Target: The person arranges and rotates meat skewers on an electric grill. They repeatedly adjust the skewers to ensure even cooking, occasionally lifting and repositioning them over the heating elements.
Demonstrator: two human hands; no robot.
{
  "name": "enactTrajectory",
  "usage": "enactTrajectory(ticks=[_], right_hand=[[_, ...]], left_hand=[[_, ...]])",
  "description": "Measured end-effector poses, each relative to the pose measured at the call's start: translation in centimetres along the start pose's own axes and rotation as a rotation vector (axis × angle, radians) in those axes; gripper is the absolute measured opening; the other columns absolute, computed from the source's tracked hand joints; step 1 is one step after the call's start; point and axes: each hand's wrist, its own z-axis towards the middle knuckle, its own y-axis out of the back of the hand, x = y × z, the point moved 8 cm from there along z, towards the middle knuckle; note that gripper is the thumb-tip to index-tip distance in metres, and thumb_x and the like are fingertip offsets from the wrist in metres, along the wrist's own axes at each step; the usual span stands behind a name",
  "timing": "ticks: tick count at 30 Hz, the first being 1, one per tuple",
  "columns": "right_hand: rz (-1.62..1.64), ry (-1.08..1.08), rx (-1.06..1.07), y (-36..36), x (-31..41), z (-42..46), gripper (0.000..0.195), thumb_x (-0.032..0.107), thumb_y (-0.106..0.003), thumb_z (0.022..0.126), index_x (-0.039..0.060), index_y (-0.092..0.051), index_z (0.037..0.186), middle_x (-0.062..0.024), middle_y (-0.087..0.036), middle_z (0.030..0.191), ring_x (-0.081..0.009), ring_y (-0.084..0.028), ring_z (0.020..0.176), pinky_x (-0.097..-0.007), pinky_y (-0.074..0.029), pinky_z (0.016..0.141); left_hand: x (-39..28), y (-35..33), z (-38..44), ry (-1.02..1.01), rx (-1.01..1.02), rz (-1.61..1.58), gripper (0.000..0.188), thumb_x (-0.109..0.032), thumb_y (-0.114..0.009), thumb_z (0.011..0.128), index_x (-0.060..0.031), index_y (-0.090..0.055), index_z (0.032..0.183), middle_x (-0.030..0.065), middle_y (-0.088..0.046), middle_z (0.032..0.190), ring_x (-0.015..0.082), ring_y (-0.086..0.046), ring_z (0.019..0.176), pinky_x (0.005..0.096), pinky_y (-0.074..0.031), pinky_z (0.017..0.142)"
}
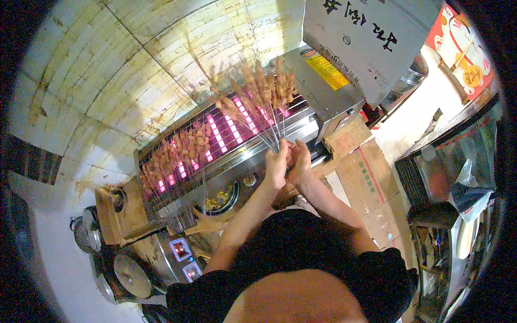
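Observation:
My left hand grips a fanned bundle of metal skewers by their bare ends. Meat pieces on the skewers' far ends are blurred and hover over the right part of an electric grill, whose heating bars glow pink. Pressed against the left hand, my right hand curls its fingers around the lower skewer ends, which the hands partly hide. More meat skewers lie side by side across the grill's left half, their bare ends jutting over its front edge.
Under the front edge sits a bowl of yellowish food. A metal box bearing labels stands at the grill's right end, against a tiled wall. Lidded pots are at lower left. Flattened cardboard covers the floor to the right.

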Motion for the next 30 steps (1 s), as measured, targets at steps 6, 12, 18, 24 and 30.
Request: enactTrajectory(ticks=[6, 12, 18, 24, 30], right_hand=[[-0.369, 0.01, 0.07, 1.6, 0.9, 0.8, 0.032, 0.038, -0.051, 0.083, 0.0068, -0.057, 0.085, -0.0027, -0.058, 0.074, -0.0161, -0.053, 0.063, -0.0289, -0.043, 0.058], [-0.659, 0.078, 0.231, -2.4, 2.6, 0.7, 0.027, 0.022, -0.057, 0.084, -0.0013, -0.058, 0.096, -0.0049, -0.06, 0.081, -0.0126, -0.054, 0.07, -0.0234, -0.043, 0.062], [-0.74, 0.177, 0.114, -0.8, 4.5, 1.7, 0.022, 0.021, -0.049, 0.088, 0.0005, -0.057, 0.086, -0.0067, -0.06, 0.078, -0.0136, -0.057, 0.064, -0.025, -0.047, 0.056], [-0.73, 0.346, 0.04, -1.8, 4.8, 0.7, 0.026, 0.023, -0.041, 0.091, 0.002, -0.053, 0.081, 0.0012, -0.043, 0.062, -0.0071, -0.04, 0.051, -0.0229, -0.036, 0.043], [-0.629, 0.145, 0.157, -2.8, 4.2, 0.3, 0.028, 0.029, -0.045, 0.09, 0.0023, -0.051, 0.084, -0.002, -0.052, 0.064, -0.0087, -0.046, 0.049, -0.0212, -0.037, 0.041]], left_hand=[[3.7, 0.9, 0.3, 0.121, -0.007, -0.338, 0.038, -0.046, -0.05, 0.084, -0.0095, -0.054, 0.093, -0.0009, -0.053, 0.077, 0.0109, -0.05, 0.068, 0.0265, -0.042, 0.059], [3.0, 1.9, 0.3, -0.033, -0.196, -0.394, 0.029, -0.034, -0.052, 0.087, -0.0058, -0.053, 0.094, 0.0016, -0.056, 0.081, 0.0113, -0.052, 0.069, 0.0257, -0.043, 0.062], [4.0, 4.3, -0.1, 0.008, -0.278, -0.206, 0.032, -0.036, -0.048, 0.088, -0.0063, -0.052, 0.099, 0.0025, -0.058, 0.087, 0.0106, -0.053, 0.073, 0.0239, -0.044, 0.059], [2.6, 2.0, -0.7, -0.1, -0.314, -0.421, 0.035, -0.037, -0.049, 0.088, -0.0022, -0.054, 0.092, 0.0052, -0.06, 0.079, 0.0114, -0.055, 0.066, 0.0226, -0.042, 0.057], [0.5, 2.4, -0.9, -0.322, -0.229, 0.054, 0.025, -0.028, -0.047, 0.09, -0.0034, -0.052, 0.093, 0.0047, -0.058, 0.078, 0.0111, -0.052, 0.063, 0.0254, -0.043, 0.055]])
